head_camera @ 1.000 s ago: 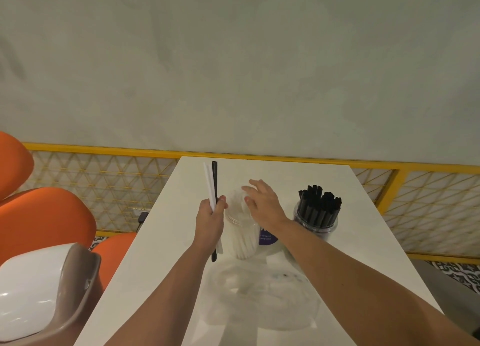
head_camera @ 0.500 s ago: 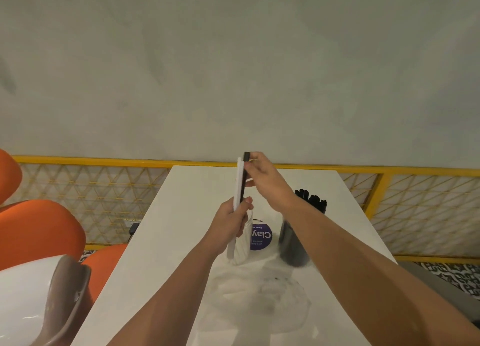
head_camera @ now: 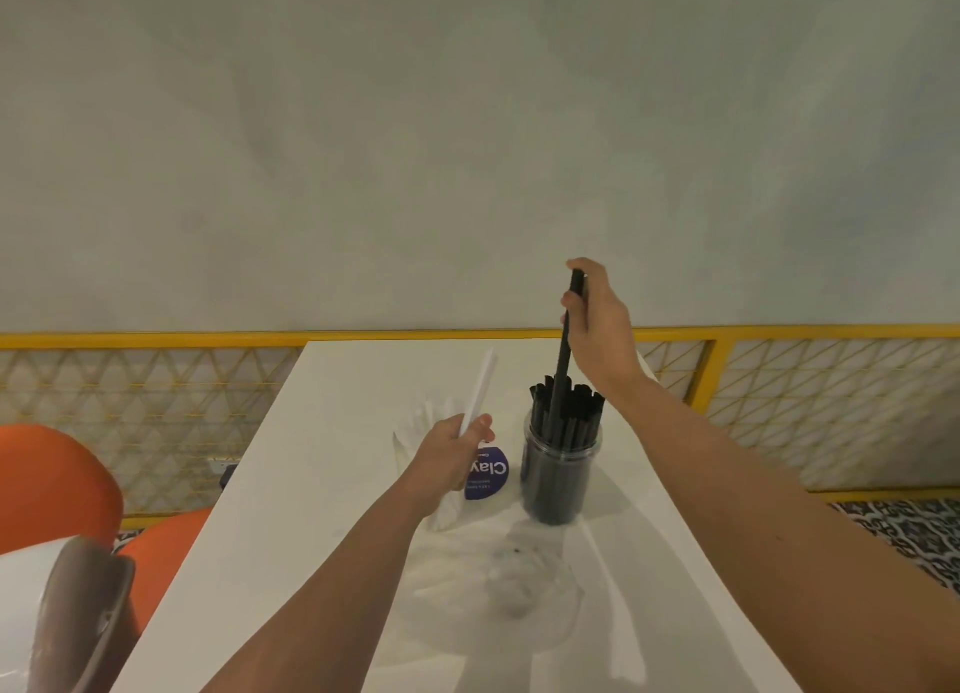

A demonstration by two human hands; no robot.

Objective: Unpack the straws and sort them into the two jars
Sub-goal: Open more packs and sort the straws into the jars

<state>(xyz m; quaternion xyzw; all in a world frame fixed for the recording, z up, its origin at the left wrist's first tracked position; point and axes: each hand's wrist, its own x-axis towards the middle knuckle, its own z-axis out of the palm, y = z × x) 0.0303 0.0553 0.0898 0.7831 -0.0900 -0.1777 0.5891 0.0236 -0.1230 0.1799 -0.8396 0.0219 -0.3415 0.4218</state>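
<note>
Head view: right grip [head_camera: 597, 323] curled round top of a black straw [head_camera: 562, 359], upright, lower end among others in the black-straw jar [head_camera: 558, 476] on the table [head_camera: 322, 432] — left grip [head_camera: 452, 458] pinches a tilted white strip [head_camera: 480, 391], near jar's left.

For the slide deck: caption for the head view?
Right hand holds a black straw upright in the jar; left hand holds a white straw.

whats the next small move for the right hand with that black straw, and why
Probably lower it the rest of the way and let go: the right hand pinches the black straw near its top, upright, its lower end already among the other straws in the jar, yet it stands well above them.
</note>
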